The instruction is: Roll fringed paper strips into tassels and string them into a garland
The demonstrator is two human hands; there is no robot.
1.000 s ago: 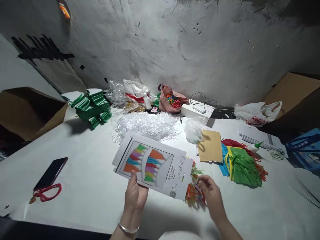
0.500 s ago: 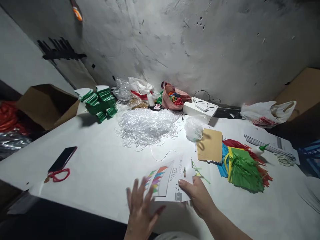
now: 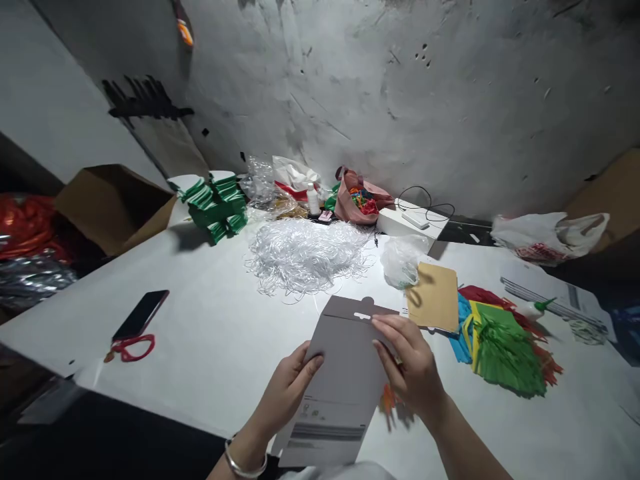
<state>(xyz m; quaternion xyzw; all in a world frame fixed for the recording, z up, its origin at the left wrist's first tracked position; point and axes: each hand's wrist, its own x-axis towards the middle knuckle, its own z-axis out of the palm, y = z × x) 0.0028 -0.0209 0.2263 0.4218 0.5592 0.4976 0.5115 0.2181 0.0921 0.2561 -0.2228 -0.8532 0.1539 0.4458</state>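
The two hands at the packet, as I view them remotely through the head camera. The left hand [image 3: 295,377] is closed on the left long edge of a grey card packet [image 3: 343,387], thumb on the face turned toward me. The packet lies between both hands, slanting, its hanging slot [image 3: 362,316] at the far end and its printed bars at the near end. The right hand [image 3: 415,357] is bent over the upper right corner, fingertips beside the slot; whether it pinches the card I cannot tell. Orange strips [image 3: 388,400] show just below the right hand, at the packet's right edge. To the right of that hand lies a green fringe bundle [image 3: 505,353]; beyond both hands, a heap of white strings [image 3: 310,257]. I judge the step in hand to be working the packet's top end. The next move calls, I think, for a steady left grip and light right fingers, with the strips clear of the edge.
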